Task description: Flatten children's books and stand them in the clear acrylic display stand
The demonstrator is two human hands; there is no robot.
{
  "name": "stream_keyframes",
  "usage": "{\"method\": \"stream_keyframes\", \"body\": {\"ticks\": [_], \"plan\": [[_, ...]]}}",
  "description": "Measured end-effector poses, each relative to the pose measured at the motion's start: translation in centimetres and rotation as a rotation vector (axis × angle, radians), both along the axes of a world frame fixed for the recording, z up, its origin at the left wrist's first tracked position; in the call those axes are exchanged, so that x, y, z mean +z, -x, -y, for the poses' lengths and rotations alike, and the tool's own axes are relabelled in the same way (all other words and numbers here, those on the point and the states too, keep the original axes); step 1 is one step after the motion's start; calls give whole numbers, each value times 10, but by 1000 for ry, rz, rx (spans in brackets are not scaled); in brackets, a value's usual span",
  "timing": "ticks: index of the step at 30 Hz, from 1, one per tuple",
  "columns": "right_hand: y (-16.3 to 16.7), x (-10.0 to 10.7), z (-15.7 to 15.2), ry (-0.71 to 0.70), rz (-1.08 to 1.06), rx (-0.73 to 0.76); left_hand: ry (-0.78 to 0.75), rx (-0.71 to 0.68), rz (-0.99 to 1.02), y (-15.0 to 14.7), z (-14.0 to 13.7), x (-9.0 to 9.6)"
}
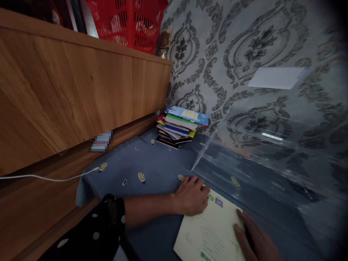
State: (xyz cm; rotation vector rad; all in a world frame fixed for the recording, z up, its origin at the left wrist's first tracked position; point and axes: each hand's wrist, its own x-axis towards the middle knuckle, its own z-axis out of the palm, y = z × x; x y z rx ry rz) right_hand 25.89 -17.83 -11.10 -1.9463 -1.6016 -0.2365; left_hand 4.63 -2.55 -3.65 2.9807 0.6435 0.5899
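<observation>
A pale cream book (209,232) with small print and green marks lies on the blue patterned cloth (152,159), close in front of me. My left hand (191,197) is closed at its top left corner, with curled fingers over the edge. My right hand (254,235) grips the right edge, thumb on the cover and fingers partly hidden behind it. Just beyond the book stands a clear plastic box (199,156) with see-through walls.
A stack of books (181,125) stands at the back by the patterned wall. On the left are a wooden cabinet (95,87), a white cable (54,179) and a blurred-out item (102,141). A red basket (130,25) sits on the cabinet.
</observation>
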Motion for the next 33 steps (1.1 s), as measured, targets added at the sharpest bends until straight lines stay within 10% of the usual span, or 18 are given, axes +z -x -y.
{"method": "stream_keyframes", "body": {"ticks": [33], "plan": [[35,49,1,-35,-544,-55,35,-156,-58,-7,-13,-12]]}}
